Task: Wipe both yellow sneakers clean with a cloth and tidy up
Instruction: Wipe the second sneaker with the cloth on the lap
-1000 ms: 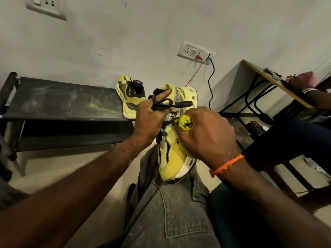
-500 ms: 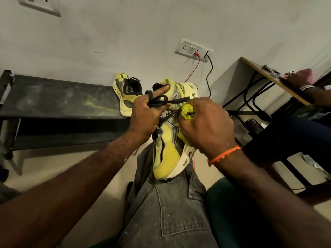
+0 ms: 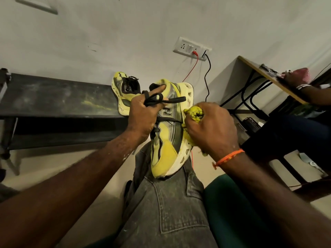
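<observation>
A yellow sneaker (image 3: 165, 154) stands toe-down on my knee, its sole turned to the right. My left hand (image 3: 145, 113) grips its upper and holds the black laces (image 3: 161, 100) looped over the fingers, index finger stretched toward the heel. My right hand (image 3: 209, 129) grips a bunched yellow cloth (image 3: 195, 112) against the sneaker's right side by the sole. The second yellow sneaker (image 3: 123, 93) lies on the right end of the dark bench (image 3: 53, 99).
A wall socket (image 3: 191, 48) with a red and a black cable is behind the shoe. At the right, another person's hand (image 3: 295, 77) rests on a wooden desk (image 3: 265, 76). My jeans-clad leg (image 3: 170, 212) fills the bottom centre.
My right hand with the cloth has slid from the middle of the sneaker's side outward toward the sole. The left hand keeps its hold on the laces.
</observation>
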